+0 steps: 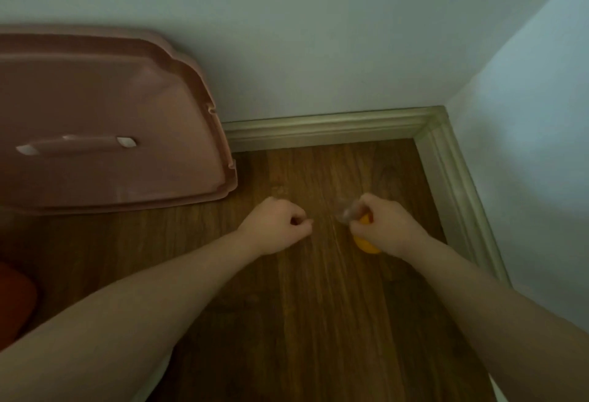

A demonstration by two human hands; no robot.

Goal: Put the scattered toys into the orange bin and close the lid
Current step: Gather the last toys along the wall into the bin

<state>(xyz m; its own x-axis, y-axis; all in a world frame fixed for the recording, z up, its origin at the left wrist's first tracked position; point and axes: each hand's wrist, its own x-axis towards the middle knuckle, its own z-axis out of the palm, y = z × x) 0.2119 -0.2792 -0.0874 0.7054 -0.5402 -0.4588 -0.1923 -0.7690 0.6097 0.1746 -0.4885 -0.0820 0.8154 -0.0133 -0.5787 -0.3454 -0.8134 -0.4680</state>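
A pinkish-orange bin lid (105,121) with a moulded handle leans against the wall at the left, its lower edge on the wooden floor. My right hand (382,226) grips a yellow-orange toy (366,243) with a clear part sticking out at the top, low over the floor near the room's corner. My left hand (280,226) hovers beside it, a little to the left, its fingers curled into a fist with nothing visible inside. The bin itself is hidden, except perhaps a red-orange edge (16,293) at the far left.
The wooden floor (318,322) runs into a corner with a pale baseboard (322,129) along the back wall and the right wall (526,146). The lid fills the upper left.
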